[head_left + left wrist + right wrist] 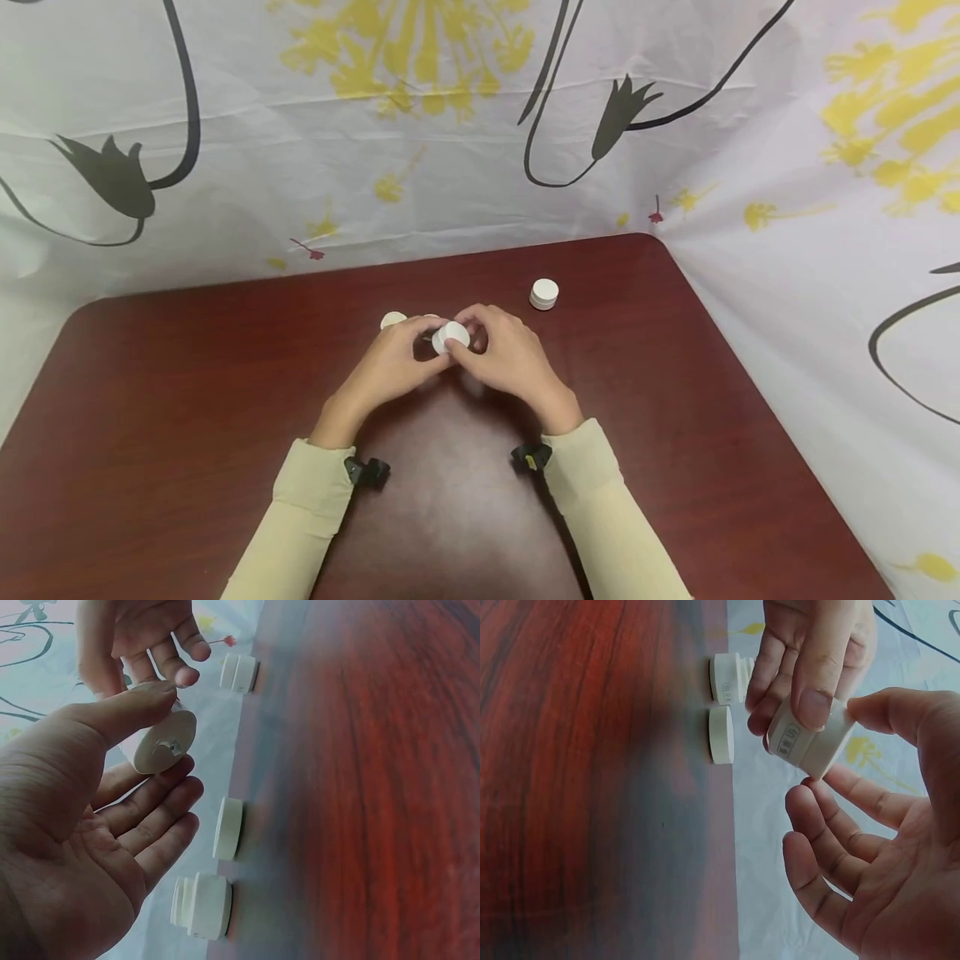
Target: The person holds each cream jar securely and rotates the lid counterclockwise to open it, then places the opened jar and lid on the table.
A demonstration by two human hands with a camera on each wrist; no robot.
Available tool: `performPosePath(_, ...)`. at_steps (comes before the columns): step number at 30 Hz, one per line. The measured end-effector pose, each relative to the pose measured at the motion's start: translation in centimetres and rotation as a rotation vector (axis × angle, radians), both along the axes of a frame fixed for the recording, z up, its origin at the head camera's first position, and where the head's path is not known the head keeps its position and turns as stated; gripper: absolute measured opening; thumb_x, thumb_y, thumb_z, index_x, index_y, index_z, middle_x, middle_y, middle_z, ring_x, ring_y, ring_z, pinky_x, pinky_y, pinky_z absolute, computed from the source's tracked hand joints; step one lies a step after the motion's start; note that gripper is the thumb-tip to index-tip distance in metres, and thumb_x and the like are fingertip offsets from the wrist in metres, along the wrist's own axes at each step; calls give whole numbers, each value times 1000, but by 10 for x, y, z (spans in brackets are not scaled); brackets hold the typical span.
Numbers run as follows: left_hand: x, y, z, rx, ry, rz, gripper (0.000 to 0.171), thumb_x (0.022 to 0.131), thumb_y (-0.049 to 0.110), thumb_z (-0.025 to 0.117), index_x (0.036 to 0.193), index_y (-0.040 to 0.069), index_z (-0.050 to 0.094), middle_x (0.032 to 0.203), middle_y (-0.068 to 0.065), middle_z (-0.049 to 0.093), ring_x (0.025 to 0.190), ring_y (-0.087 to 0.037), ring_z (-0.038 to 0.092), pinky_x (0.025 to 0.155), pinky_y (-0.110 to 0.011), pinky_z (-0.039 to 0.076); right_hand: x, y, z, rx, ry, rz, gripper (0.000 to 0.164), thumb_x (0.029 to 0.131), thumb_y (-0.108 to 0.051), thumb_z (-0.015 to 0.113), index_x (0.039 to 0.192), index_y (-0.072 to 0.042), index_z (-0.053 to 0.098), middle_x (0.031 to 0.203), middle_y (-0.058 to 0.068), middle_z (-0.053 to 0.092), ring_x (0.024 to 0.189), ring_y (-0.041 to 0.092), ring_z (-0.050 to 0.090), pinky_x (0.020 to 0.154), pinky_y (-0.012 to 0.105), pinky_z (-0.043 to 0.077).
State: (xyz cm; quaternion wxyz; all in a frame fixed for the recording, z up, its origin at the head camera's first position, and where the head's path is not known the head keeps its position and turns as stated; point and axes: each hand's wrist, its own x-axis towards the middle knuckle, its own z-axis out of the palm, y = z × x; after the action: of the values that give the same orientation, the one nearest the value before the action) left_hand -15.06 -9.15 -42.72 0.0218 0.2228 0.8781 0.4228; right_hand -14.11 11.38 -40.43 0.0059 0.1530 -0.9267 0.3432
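Note:
Between both hands a small white jar with its lid on is held tilted above the table. My left hand grips the jar's body, thumb on the near side and fingers beneath. On the lid end, my right hand pinches the rim between thumb and fingertips. Dark print marks the jar's side in the right wrist view; its round bottom faces the left wrist camera. Beyond the hands lie a loose white lid and an open jar with a threaded neck, both partly hidden in the head view.
A lidded white jar stands farther back, to the right of the hands. The dark red wooden table has rounded back corners. A white cloth with yellow, grey and red flower prints hangs behind and at the sides.

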Motion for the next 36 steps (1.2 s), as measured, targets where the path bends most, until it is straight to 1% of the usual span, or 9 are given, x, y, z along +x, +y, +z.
performPosePath(4,-1,-4,0,-21,-3,18,39,92,24,82,129,12,73,119,-5,76,109,-22,68,101,-44,57,1,-3,1,20,-16,-20,43,92,-52,75,123,-23,69,100,-7,68,90,11,64,78,37,53)
performPosePath(6,-1,-5,1,-25,-5,17,41,92,25,82,130,12,72,121,-5,76,112,-22,69,103,-44,56,1,-5,1,17,-28,-43,46,92,-59,73,121,-23,70,97,-7,68,89,11,64,78,37,52)
performPosePath(8,0,-3,2,-24,-6,9,41,92,27,83,129,13,73,123,-4,76,113,-22,69,104,-44,56,1,-5,1,11,-30,-65,46,92,-63,71,116,-23,71,91,-8,68,84,11,63,74,36,51)
performPosePath(12,0,-1,5,-23,-5,-1,41,92,28,83,129,14,73,124,-3,76,114,-21,70,104,-44,57,1,-6,1,-1,-14,-81,38,94,-60,70,105,-24,73,78,-8,66,70,11,59,65,33,48)
performPosePath(15,0,-1,6,-26,-3,-4,40,92,28,83,128,13,73,123,-3,76,114,-21,70,104,-44,57,1,-6,2,0,1,-80,32,95,-56,71,103,-25,74,74,-8,66,66,10,58,62,32,47)
performPosePath(26,2,-1,6,-21,1,1,39,92,26,83,127,13,73,124,-4,76,114,-22,70,104,-45,57,0,-5,1,1,5,-48,27,96,-49,72,111,-26,76,83,-8,70,78,8,64,68,34,50)
performPosePath(32,2,-1,7,-22,1,1,37,93,26,82,127,14,74,123,-4,76,112,-22,70,102,-46,58,1,-5,1,-12,-7,-50,29,96,-48,73,113,-24,75,86,-7,71,81,9,66,71,34,52)
performPosePath(36,2,-1,7,-24,0,2,38,93,28,82,127,13,73,123,-4,76,111,-22,70,101,-45,58,1,-4,1,-3,2,-68,36,95,-53,72,115,-23,74,87,-8,71,82,10,67,73,36,53)
